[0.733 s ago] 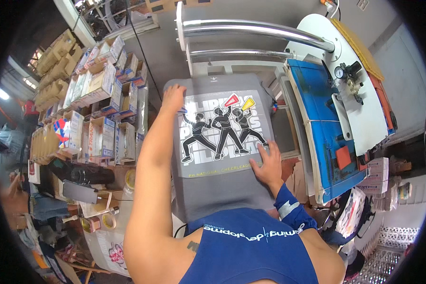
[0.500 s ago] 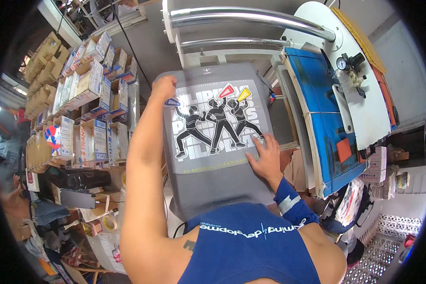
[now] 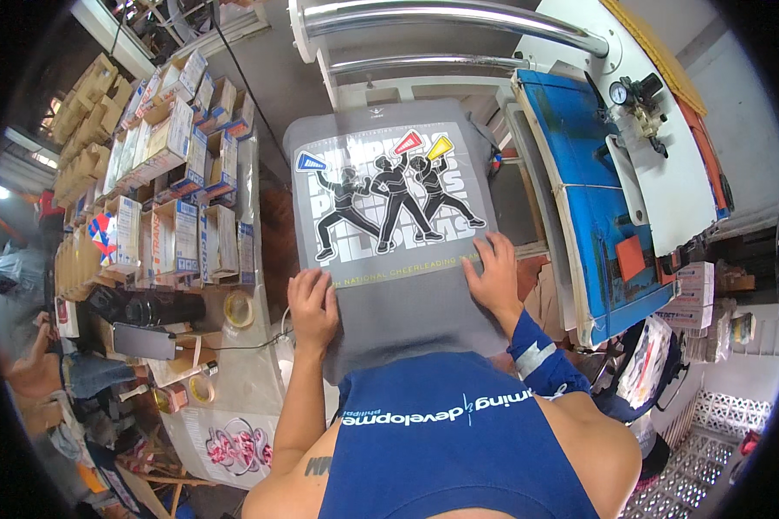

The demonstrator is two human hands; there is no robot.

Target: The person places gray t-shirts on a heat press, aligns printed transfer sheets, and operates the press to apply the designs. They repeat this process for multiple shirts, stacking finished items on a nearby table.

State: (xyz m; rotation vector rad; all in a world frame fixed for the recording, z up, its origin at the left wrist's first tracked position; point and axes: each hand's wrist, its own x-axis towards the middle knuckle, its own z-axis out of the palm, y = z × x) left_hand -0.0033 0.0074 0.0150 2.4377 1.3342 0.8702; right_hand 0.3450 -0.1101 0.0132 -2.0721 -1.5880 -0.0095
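Note:
A grey shirt [image 3: 398, 320] lies spread over a flat board in front of me. On its upper part sits a glossy transfer sheet [image 3: 355, 273] with three black figures holding blue, red and yellow megaphones over white lettering. My left hand [image 3: 313, 303] rests at the shirt's left edge, beside the sheet's lower left corner, fingers stretched. On the right edge, near the sheet's lower right corner, lies my right hand [image 3: 495, 270] with its fingers spread. A dark blue sleeve band covers my right forearm. Neither hand grips anything visible.
Right of the shirt stands a press with a blue plate [image 3: 584, 208], a pressure gauge [image 3: 619, 92] and thick chrome bars [image 3: 459, 26] at the far side. Stacked open cartons [image 3: 160, 147] fill the left. A phone [image 3: 144, 341] and tape rolls [image 3: 239, 308] lie nearer. Another person's arm [image 3: 36, 356] shows far left.
My left hand has come down from the sheet's upper left corner to the shirt's lower left edge, uncovering the blue megaphone. My right hand has moved slightly up and outward to the right edge.

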